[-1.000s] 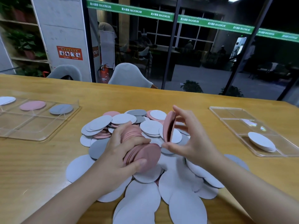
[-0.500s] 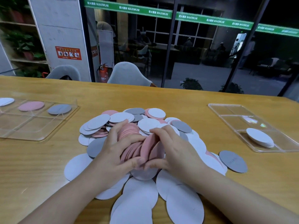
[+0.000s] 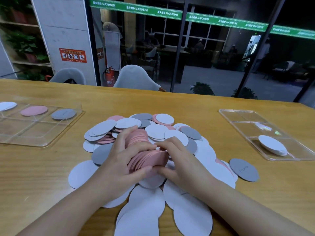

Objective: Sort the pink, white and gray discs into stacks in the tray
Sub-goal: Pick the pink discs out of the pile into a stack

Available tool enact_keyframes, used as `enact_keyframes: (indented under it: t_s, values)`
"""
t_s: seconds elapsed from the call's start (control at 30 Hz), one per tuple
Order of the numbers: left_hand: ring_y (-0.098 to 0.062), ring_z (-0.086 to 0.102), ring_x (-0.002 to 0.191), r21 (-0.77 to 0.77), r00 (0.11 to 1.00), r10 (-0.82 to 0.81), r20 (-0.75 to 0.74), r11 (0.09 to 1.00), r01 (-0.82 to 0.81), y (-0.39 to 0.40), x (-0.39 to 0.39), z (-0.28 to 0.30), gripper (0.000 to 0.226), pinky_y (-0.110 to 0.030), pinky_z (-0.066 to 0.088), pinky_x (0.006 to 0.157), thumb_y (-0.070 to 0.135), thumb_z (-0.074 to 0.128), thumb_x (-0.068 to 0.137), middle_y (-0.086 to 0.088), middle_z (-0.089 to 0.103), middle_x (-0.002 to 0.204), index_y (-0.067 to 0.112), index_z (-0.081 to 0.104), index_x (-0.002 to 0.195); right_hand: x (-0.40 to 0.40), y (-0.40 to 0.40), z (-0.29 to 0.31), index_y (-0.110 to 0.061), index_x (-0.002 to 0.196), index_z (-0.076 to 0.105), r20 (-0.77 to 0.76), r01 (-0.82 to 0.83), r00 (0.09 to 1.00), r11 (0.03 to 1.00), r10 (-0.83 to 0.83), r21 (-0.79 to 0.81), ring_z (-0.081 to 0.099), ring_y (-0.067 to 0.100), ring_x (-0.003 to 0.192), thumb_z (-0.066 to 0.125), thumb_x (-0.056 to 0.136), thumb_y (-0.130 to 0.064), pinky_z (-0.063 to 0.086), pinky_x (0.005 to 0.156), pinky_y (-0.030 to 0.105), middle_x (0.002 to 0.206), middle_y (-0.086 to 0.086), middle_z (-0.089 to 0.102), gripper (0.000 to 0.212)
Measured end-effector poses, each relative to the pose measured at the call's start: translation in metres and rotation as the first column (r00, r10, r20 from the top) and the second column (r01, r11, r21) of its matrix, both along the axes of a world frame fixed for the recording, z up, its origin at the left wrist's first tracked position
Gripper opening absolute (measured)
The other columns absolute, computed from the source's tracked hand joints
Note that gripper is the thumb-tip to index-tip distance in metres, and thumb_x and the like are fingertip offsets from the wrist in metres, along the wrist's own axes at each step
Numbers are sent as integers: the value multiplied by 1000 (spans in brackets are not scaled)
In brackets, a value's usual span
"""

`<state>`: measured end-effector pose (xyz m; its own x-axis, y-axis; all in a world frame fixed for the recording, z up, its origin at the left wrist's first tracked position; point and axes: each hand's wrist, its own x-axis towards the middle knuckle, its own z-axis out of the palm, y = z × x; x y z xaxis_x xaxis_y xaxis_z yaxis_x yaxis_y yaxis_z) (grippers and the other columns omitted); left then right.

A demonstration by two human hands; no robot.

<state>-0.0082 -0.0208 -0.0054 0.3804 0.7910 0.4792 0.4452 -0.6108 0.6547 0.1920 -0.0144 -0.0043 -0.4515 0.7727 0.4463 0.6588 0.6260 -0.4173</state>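
Here, both hands point(image 3: 146, 165) around pink stack point(image 3: 144, 155), amid loose discs point(image 3: 156, 131).

Left tray point(image 3: 51, 138) cut by frame's left edge; its white disc point(image 3: 6, 105) only part seen. Pink stack point(image 3: 144, 155) partly covered by left hand point(image 3: 117, 160) and right hand point(image 3: 180, 166); count unreadable. Lettering on gray disc point(image 3: 243, 169) right of right hand too small. Near white discs point(image 3: 136, 223) run off bottom edge.

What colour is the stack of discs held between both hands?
Pink stack, seen in the head view.
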Motion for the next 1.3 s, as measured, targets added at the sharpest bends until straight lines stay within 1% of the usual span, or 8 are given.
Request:
enact_keyframes:
  t_s: [0.1, 0.2, 0.37, 0.57, 0.7, 0.87, 1.07, 1.3]
  values:
    - [10, 13, 136, 8, 1000, 16, 2, 1000, -16, -1, -5, 4, 46, -12, 23, 97, 51, 62, 67, 35, 9, 140, 62, 51, 110, 3, 1, -4, -16, 133, 45, 31, -7, 999, 1000, 8, -21, 43, 0, 109, 52, 82, -47, 37, 91, 16, 123, -7, 46, 60]
    - [13, 20, 131, -42, 995, 89, 35, 995, -87, -2, -16, 18, 52, -5, 27, 90, 48, 66, 60, 34, 15, 138, 64, 49, 107, 9, -1, -3, -21, 133, 45, 53, 52, 997, 998, -50, -40, 43, 1, 114, 44, 80, -56, 39, 94, 18, 128, -10, 45, 64]
    - [25, 15, 126, -62, 989, 147, 20, 987, -146, -5, -34, 33, 59, 5, 24, 85, 51, 65, 53, 43, 14, 134, 69, 43, 106, 14, -2, -4, -23, 128, 52, 127, 37, 991, 999, -37, 0, 36, -3, 119, 46, 85, -44, 31, 95, 10, 129, -12, 48, 48]
    - [23, 20, 125, -81, 982, 186, -24, 979, -187, -22, -63, 25, 63, 9, 20, 87, 53, 67, 52, 47, 26, 123, 63, 45, 110, 14, 1, -3, -24, 123, 56, 146, 18, 989, 1000, -20, 12, 43, 2, 118, 49, 87, -38, 39, 95, 19, 123, -13, 52, 40]
    - [21, 24, 125, -124, 968, 249, 26, 962, -244, -25, -75, 12, 61, 8, 21, 88, 54, 65, 52, 33, 30, 131, 62, 47, 109, 10, 4, 2, -22, 120, 58, 164, 21, 986, 999, -28, 48, 43, 5, 114, 56, 89, -28, 36, 92, 17, 118, -10, 54, 32]
    - [12, 16, 133, -132, 971, 239, -6, 962, -238, -21, -73, 5, 63, -5, 19, 99, 50, 60, 57, 20, 25, 136, 58, 41, 117, -12, 20, 11, -14, 98, 67, 227, 14, 972, 978, -63, 210, 59, 25, 90, 59, 77, -25, 51, 72, 37, 98, 0, 65, 25]
    - [13, 6, 135, -89, 973, 229, -23, 969, -231, -26, -68, 4, 63, -14, 16, 102, 48, 55, 60, 33, 16, 134, 61, 36, 119, -38, 39, 17, -19, 120, 54, 444, 109, 880, 982, -166, 152, 40, 23, 114, 52, 90, -35, 36, 90, 34, 124, -2, 49, 34]
    - [12, 9, 135, -46, 975, 209, -75, 976, -212, -30, -63, 4, 60, -13, 17, 100, 54, 51, 63, 37, 11, 135, 60, 34, 121, -23, 40, 22, -17, 106, 58, 447, 232, 852, 962, -271, 140, 43, 18, 106, 45, 91, -52, 38, 82, 28, 109, -3, 52, 41]
